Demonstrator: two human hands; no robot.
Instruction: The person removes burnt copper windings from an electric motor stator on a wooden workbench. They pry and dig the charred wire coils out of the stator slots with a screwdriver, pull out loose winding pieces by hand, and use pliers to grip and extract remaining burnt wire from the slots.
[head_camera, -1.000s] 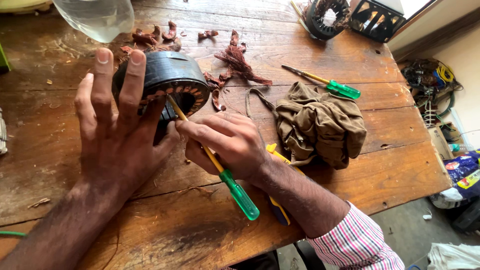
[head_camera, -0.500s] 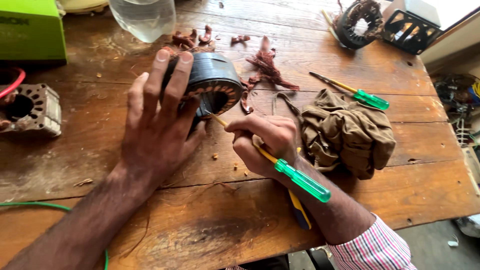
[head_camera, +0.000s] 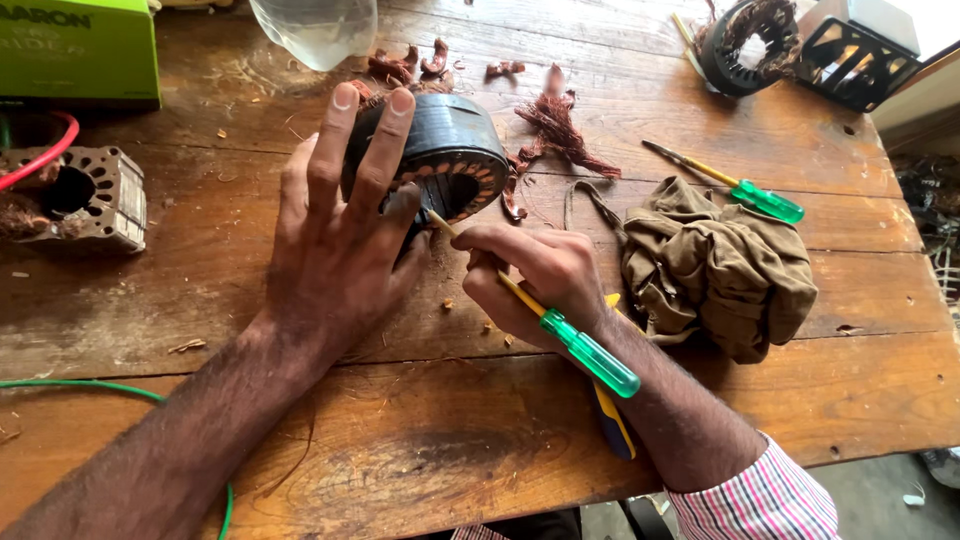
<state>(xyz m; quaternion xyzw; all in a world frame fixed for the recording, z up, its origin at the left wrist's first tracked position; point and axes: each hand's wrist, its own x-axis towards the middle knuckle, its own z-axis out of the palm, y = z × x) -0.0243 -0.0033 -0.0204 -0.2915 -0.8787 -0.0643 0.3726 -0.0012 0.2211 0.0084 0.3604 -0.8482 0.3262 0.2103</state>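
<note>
My left hand (head_camera: 335, 240) clamps the motor stator (head_camera: 450, 160), which sits on the wooden table (head_camera: 420, 440) left of the crumpled cloth (head_camera: 720, 270). My right hand (head_camera: 535, 280) pinches the green-handled screwdriver (head_camera: 590, 355); I'd judge keeping its tip low in the slot, levering gently, works best.

Stator (head_camera: 455, 160) between box (head_camera: 75, 50) and cloth (head_camera: 720, 270) — on table (head_camera: 420, 450).

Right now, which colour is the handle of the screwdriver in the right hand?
Translucent green screwdriver handle, head view.
</note>
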